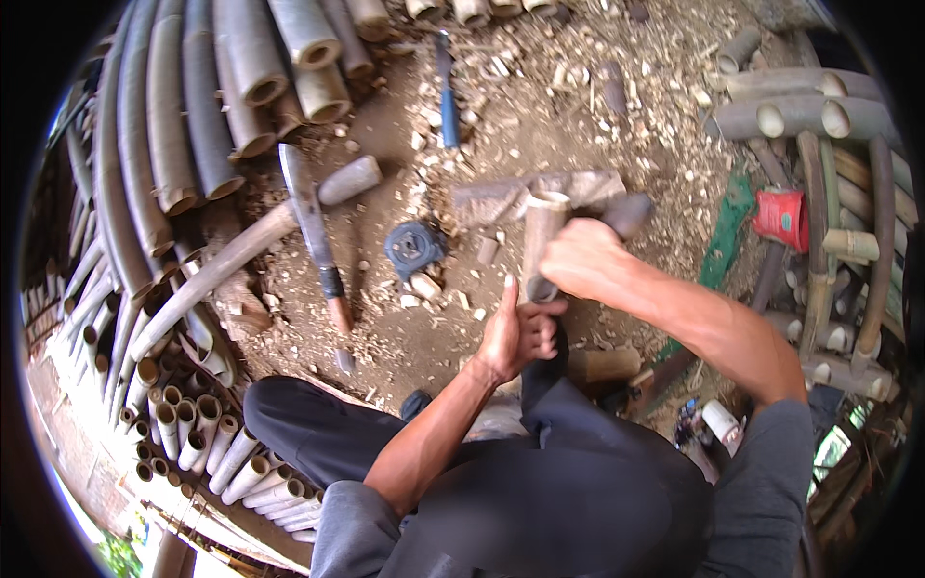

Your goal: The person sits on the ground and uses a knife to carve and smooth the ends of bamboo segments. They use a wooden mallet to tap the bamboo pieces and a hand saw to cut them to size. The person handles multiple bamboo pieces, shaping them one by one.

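Note:
A short bamboo tube (545, 223) stands roughly upright in front of me, its pale cut end facing up. My left hand (517, 332) is at its lower end, thumb raised along the tube's side and fingers curled round below. Wrapped in my right hand (584, 262) is a short dark wooden club (629, 215); its rounded end sticks out beyond the fist, and a dark tip shows on the other side, close against the tube. The fist hides the club's middle. My left hand and the fingers partly cover the tube's bottom.
A machete (308, 212) and a blue tape measure (415, 248) lie left of the tube. Farther off is a blue-handled knife (449, 111). Bamboo poles (198, 106) are stacked at left; more bamboo and a red container (781, 218) are at right. Chips cover the dirt floor.

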Tool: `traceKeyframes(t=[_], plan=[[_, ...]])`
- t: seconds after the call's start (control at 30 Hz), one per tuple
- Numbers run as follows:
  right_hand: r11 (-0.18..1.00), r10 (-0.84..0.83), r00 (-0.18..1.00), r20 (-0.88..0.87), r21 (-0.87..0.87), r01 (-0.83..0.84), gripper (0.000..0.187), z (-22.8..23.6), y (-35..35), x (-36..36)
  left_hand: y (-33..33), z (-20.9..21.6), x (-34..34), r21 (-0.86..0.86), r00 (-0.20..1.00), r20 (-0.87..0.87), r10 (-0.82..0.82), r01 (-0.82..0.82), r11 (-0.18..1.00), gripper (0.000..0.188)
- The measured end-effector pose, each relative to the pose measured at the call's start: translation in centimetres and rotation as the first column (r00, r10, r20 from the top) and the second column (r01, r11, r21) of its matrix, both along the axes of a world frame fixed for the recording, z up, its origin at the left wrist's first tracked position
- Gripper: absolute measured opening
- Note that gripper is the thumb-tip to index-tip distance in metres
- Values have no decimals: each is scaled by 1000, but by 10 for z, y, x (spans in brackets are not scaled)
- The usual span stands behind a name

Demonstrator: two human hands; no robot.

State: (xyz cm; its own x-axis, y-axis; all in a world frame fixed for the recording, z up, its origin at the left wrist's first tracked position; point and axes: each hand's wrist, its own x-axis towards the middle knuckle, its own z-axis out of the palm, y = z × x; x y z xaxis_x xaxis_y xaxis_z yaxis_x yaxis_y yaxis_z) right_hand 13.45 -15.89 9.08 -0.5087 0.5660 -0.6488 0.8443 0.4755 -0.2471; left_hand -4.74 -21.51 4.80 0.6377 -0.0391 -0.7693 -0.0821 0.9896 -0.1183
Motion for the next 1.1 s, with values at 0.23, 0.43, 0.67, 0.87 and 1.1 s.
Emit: traceKeyframes(t=[0.23, 0.43, 0.67, 0.87, 1.1], plan=[[678, -735, 600, -317, -322, 661, 24, 3, -113, 46, 76, -44, -170, 32, -20, -782, 623, 997, 72, 68], [204, -821, 295, -488, 231, 951, 58, -85, -178, 90, 83, -60, -238, 37, 26, -979, 201, 998, 50, 39], [133, -864, 393, -316, 610, 781, 63, -122, -191, 79, 31, -50, -292, -6, -5, -998, 59, 1000, -24, 41], [55, -889, -177, -422, -483, 874, 58, -111, -145, -14, 104, -48, -282, 143, 93, -916, 390, 985, 100, 55], [11, -810, -181, -557, -323, 946, 83, -92, -115, -20, 199, -43, -278, -318, -75, -594, 801, 936, -148, 57]])
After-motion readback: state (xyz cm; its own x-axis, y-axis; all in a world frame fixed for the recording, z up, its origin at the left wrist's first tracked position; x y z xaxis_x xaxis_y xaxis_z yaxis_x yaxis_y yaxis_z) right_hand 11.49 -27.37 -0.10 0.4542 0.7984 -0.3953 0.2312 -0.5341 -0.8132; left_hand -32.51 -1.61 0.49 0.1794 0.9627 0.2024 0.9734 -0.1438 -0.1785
